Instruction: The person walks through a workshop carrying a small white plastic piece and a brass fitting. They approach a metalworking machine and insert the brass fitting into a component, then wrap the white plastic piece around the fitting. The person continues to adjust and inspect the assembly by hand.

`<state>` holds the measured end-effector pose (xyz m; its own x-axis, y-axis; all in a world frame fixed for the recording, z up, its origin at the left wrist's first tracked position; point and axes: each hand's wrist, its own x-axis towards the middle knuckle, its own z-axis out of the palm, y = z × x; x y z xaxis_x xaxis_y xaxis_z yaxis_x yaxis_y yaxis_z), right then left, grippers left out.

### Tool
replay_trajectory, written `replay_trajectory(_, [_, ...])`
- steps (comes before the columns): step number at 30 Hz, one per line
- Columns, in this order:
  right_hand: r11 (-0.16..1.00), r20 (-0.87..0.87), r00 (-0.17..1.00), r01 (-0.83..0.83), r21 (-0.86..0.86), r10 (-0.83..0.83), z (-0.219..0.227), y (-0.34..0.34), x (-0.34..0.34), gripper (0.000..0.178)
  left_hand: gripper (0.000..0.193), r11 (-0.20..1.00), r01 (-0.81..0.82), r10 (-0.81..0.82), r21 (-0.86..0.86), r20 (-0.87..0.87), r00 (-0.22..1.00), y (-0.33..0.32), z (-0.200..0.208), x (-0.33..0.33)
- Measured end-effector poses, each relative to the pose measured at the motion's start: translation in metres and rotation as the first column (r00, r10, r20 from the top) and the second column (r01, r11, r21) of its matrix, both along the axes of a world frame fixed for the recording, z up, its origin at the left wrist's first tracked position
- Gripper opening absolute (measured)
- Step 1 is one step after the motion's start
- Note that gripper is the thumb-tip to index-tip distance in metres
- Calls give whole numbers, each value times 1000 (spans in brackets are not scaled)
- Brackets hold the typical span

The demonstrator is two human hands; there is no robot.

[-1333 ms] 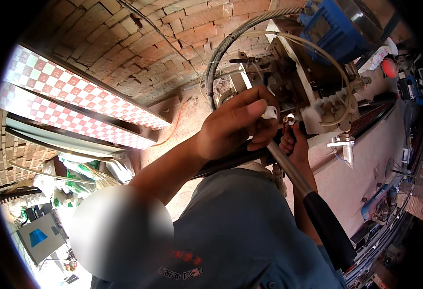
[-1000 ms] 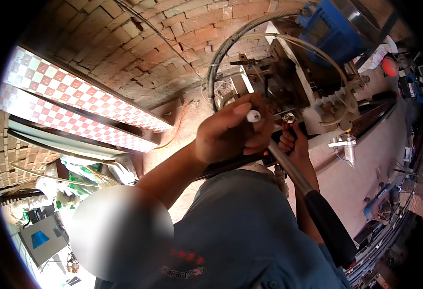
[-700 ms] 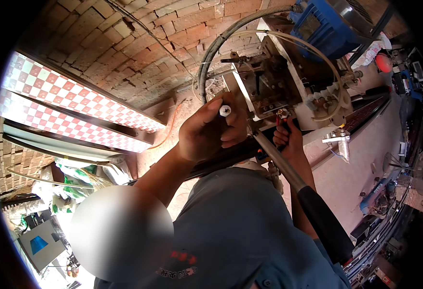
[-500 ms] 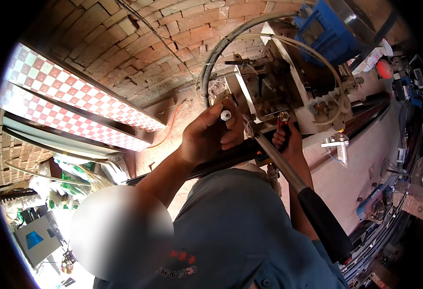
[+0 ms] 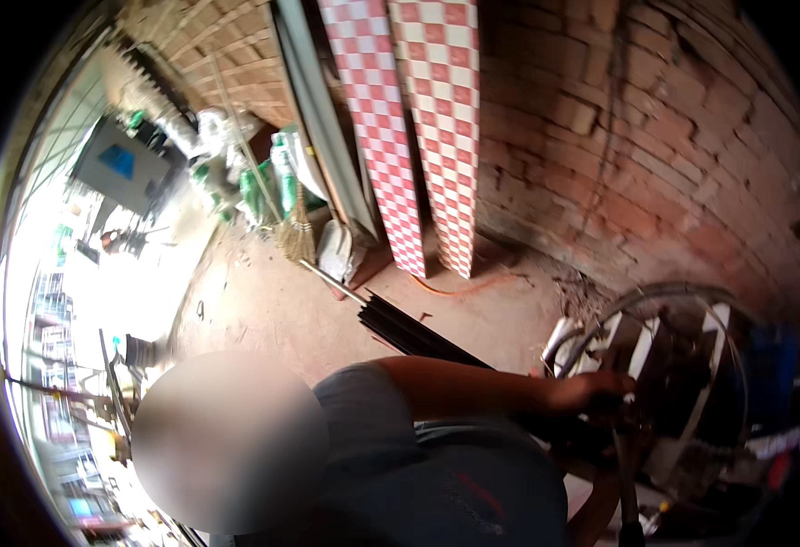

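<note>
My left hand reaches to the right, its fingers curled at the front of a machine with pale frame plates. A small pale tip shows at its fingertips, too blurred to name. Below it, my right hand is dark and smeared by motion, and its fingers cannot be made out. A long lever with a dark grip slopes down beside the right hand. A curved hose arches over the machine.
Long black bars run from the floor towards the machine. Two red-and-white checkered panels lean at the brick wall. A straw broom and a shovel stand beside them. A blue motor housing sits at the far right.
The head view has swung left, so the machine and both hands now lie at the lower right. Both hands remain close to the machine's front. The picture is more blurred.
</note>
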<state>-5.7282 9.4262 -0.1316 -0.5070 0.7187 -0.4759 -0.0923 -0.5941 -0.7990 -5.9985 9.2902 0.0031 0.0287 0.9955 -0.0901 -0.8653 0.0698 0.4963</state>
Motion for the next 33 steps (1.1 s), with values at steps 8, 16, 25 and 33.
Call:
replay_trajectory(8, [986,27,995,-98,132,95,10,9,-46,44,29,998,-38,49,59,-193,980,-3,-33,-11])
replay_trajectory(16, [994,172,984,-60,88,45,-9,13,-48,45,33,974,-212,225,78,-267,937,-31,-20,-15])
replay_trajectory(25, [988,156,985,-90,123,71,-56,14,-9,45,26,939,-323,342,115,-238,909,-77,-31,17])
replay_trajectory(33, [988,30,999,-42,152,38,-11,-11,5,31,32,909,-417,368,16,-502,783,-108,29,64])
